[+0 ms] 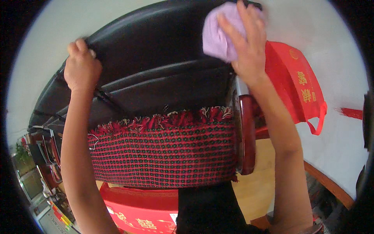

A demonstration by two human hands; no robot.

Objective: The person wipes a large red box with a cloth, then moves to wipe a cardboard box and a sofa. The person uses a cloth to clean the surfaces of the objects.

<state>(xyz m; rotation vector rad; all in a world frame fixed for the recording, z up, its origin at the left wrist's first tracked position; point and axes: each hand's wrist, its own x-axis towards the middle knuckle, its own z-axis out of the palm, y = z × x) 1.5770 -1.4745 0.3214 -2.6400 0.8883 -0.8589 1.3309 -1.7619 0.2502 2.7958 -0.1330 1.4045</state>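
A black sofa with a leather-like backrest [163, 38] stands in front of me. My left hand [82, 65] has its fingers curled over the top edge of the backrest at the left. At the upper right, my right hand [251, 44] holds a light purple cloth [217, 36] against the backrest near its top corner. Part of the cloth is hidden behind my fingers, and the hand is slightly blurred. Below lies a red and dark checked woven cover [163, 155] with a fringed edge on the seat.
A glossy dark red armrest [247, 134] with a metal post bounds the seat on the right. Behind it is a red bag [292, 79] with gold writing. Another red bag [143, 204] sits low in front. A white cable [95, 142] lies on the cover's left end.
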